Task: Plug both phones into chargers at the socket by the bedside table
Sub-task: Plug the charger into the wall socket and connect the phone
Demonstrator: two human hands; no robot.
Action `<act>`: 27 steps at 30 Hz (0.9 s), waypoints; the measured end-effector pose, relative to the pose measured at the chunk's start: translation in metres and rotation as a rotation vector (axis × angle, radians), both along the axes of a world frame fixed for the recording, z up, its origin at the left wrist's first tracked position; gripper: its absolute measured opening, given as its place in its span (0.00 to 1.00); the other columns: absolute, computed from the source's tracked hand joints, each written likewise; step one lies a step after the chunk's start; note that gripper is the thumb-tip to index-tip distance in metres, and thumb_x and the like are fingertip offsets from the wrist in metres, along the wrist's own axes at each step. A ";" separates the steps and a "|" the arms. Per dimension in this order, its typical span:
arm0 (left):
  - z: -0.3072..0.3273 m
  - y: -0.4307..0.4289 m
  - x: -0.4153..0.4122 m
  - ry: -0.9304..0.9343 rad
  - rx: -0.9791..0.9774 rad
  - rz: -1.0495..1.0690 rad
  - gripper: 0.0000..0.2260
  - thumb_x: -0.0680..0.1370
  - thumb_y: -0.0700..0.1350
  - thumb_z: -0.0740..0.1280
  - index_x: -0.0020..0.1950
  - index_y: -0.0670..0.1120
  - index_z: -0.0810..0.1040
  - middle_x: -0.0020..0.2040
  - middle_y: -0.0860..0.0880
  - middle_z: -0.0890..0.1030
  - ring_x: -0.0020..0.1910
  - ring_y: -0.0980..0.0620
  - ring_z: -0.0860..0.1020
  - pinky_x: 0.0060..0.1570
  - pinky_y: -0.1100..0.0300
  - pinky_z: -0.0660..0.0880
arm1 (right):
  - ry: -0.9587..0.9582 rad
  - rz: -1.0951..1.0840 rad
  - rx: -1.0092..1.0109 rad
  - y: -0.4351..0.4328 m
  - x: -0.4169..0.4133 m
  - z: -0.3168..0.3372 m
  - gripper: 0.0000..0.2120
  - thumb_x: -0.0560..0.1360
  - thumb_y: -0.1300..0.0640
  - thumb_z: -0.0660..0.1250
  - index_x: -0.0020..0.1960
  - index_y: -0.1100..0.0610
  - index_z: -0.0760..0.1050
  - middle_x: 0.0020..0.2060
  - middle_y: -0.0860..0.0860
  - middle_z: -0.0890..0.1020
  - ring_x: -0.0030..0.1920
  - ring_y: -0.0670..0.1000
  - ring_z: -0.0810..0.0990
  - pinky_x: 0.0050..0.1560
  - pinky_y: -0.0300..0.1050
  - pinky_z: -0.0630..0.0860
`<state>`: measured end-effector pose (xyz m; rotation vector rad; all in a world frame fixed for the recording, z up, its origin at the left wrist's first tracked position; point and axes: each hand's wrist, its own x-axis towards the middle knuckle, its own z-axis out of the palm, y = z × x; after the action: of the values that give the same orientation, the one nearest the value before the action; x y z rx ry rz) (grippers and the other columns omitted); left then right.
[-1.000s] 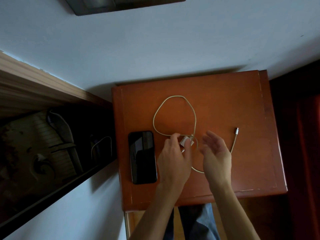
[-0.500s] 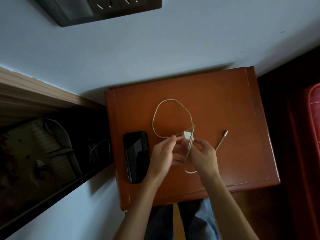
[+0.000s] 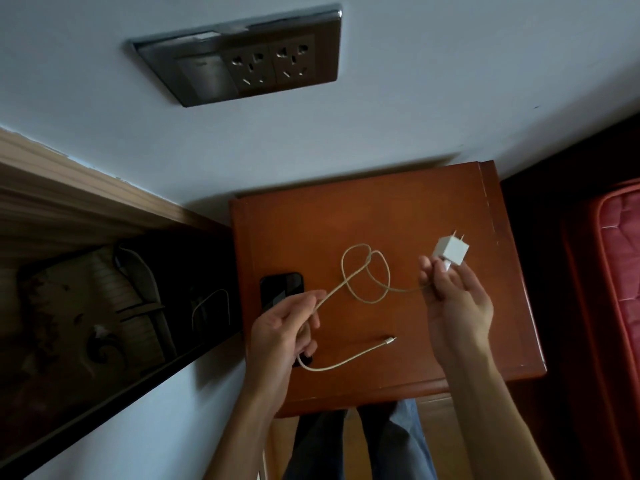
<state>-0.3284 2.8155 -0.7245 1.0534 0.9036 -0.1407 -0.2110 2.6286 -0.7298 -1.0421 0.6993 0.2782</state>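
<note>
Split apart since half a second ago: hands were bunched together over the charger at table centre, now spread, cable [image 3: 367,271] stretched and looped between them, view tilted up to show whole socket panel [image 3: 242,57] on wall. Left to right: dark gap beside bed frame [image 3: 86,202]; phone [image 3: 282,289] flat near left edge of bedside table [image 3: 346,220], partly under left hand [image 3: 280,330]. Left hand pinching cable mid-run between thumb and fingers. Free connector end [image 3: 390,339] lying on table near front edge. Right hand [image 3: 453,299] gripping white charger plug [image 3: 450,252] at cable end, prongs pointing up toward wall, lifted clear of tabletop. Back half of table bare; right edge free, red mattress [image 3: 620,244] beyond.
</note>
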 end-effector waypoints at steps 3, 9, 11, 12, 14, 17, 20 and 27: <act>-0.003 0.005 -0.007 0.087 0.172 0.036 0.07 0.78 0.45 0.70 0.50 0.52 0.88 0.37 0.51 0.83 0.34 0.55 0.79 0.38 0.63 0.79 | -0.073 0.134 0.116 0.011 0.007 0.029 0.19 0.78 0.70 0.64 0.68 0.64 0.71 0.41 0.53 0.84 0.42 0.48 0.84 0.44 0.39 0.80; 0.011 0.006 0.005 0.013 0.492 -0.017 0.11 0.83 0.41 0.65 0.57 0.56 0.82 0.53 0.67 0.84 0.55 0.70 0.79 0.51 0.75 0.75 | -0.151 0.393 0.275 0.053 0.004 0.078 0.24 0.74 0.60 0.70 0.69 0.59 0.71 0.43 0.53 0.83 0.36 0.45 0.78 0.34 0.35 0.73; 0.019 0.010 0.016 -0.067 0.535 0.028 0.10 0.83 0.42 0.65 0.58 0.54 0.82 0.55 0.63 0.85 0.58 0.66 0.80 0.57 0.68 0.77 | -0.195 0.464 0.247 0.067 0.004 0.090 0.23 0.73 0.52 0.73 0.66 0.55 0.75 0.42 0.51 0.83 0.34 0.44 0.77 0.32 0.34 0.73; 0.025 0.012 0.022 -0.123 0.548 0.062 0.09 0.83 0.43 0.64 0.58 0.53 0.83 0.55 0.59 0.85 0.59 0.62 0.81 0.58 0.64 0.78 | -0.221 0.494 0.203 0.075 0.004 0.095 0.22 0.72 0.50 0.74 0.64 0.53 0.77 0.41 0.50 0.83 0.33 0.44 0.77 0.31 0.34 0.73; 0.043 0.016 0.036 -0.245 0.559 0.146 0.10 0.84 0.47 0.62 0.58 0.53 0.83 0.56 0.54 0.86 0.59 0.54 0.83 0.58 0.58 0.79 | -0.263 0.525 0.130 0.091 0.007 0.101 0.19 0.71 0.49 0.74 0.61 0.52 0.79 0.39 0.51 0.84 0.32 0.45 0.78 0.30 0.36 0.74; 0.065 0.024 0.062 -0.383 0.565 0.246 0.11 0.84 0.46 0.61 0.59 0.51 0.82 0.55 0.49 0.86 0.58 0.50 0.83 0.57 0.58 0.79 | -0.277 0.535 0.121 0.118 0.017 0.106 0.20 0.72 0.52 0.73 0.62 0.56 0.78 0.39 0.54 0.85 0.31 0.47 0.79 0.30 0.37 0.75; 0.080 0.033 0.088 -0.431 0.540 0.280 0.10 0.83 0.45 0.63 0.60 0.49 0.83 0.55 0.48 0.87 0.57 0.49 0.84 0.56 0.56 0.80 | -0.286 0.551 0.139 0.141 0.028 0.111 0.21 0.70 0.54 0.72 0.62 0.58 0.76 0.39 0.55 0.86 0.32 0.48 0.80 0.30 0.37 0.75; 0.091 0.065 0.124 -0.535 0.444 0.306 0.09 0.83 0.46 0.65 0.57 0.48 0.84 0.47 0.48 0.88 0.44 0.53 0.85 0.38 0.63 0.80 | -0.318 0.527 0.199 0.171 0.054 0.112 0.14 0.80 0.59 0.66 0.62 0.66 0.75 0.38 0.56 0.86 0.33 0.49 0.83 0.32 0.37 0.78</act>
<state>-0.2047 2.8805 -0.6330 1.2604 0.6022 0.5983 -0.1574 2.7995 -0.6180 -1.0358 0.0970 0.6093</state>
